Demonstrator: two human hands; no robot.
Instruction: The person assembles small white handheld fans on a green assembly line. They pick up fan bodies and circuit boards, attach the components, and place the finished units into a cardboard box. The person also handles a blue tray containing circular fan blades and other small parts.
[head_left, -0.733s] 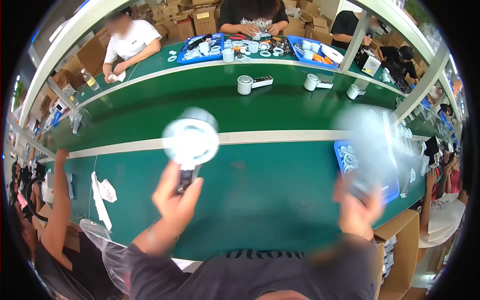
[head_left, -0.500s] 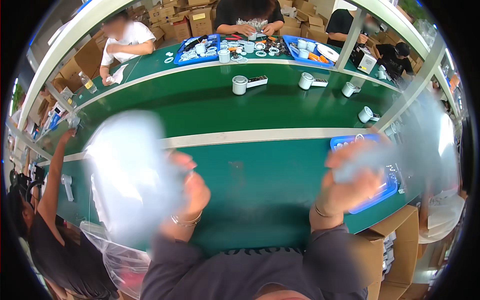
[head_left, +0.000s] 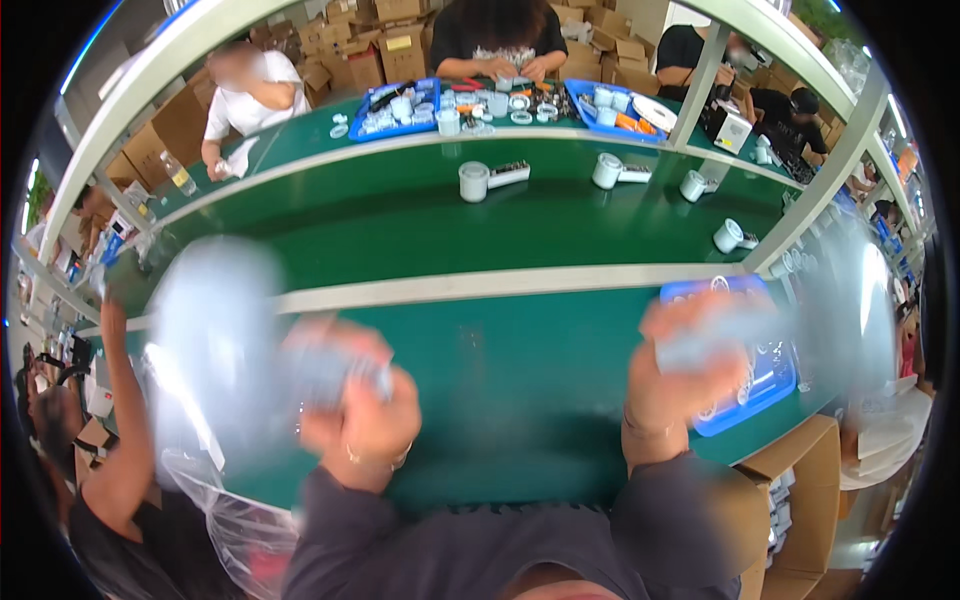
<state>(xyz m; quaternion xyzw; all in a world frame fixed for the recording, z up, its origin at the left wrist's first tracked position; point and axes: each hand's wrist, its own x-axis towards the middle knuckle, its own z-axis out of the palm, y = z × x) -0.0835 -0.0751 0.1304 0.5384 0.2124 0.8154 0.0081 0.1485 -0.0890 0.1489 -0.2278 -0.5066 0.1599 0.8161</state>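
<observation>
Above the near green bench, my left hand is closed around the grey-blue grip of a large pale object, whose wide rounded part is smeared by motion to the left. My right hand is raised over a blue tray and closed on another grey-blue piece. A pale, see-through blur spreads to the right of that hand; whether it joins the piece, I cannot tell. Motion hides the exact kind of both objects. White rings lie in the tray.
On the green belt ahead stand several white cup-shaped parts with handles. A white rail crosses before it. Lower right is an open cardboard box; lower left, a clear plastic bag. A co-worker's arm reaches in at left.
My left hand and its pale object have shifted left, showing more of the grey-blue grip. My right hand stays near the tray. The cup-shaped parts on the belt sit slightly farther left.
</observation>
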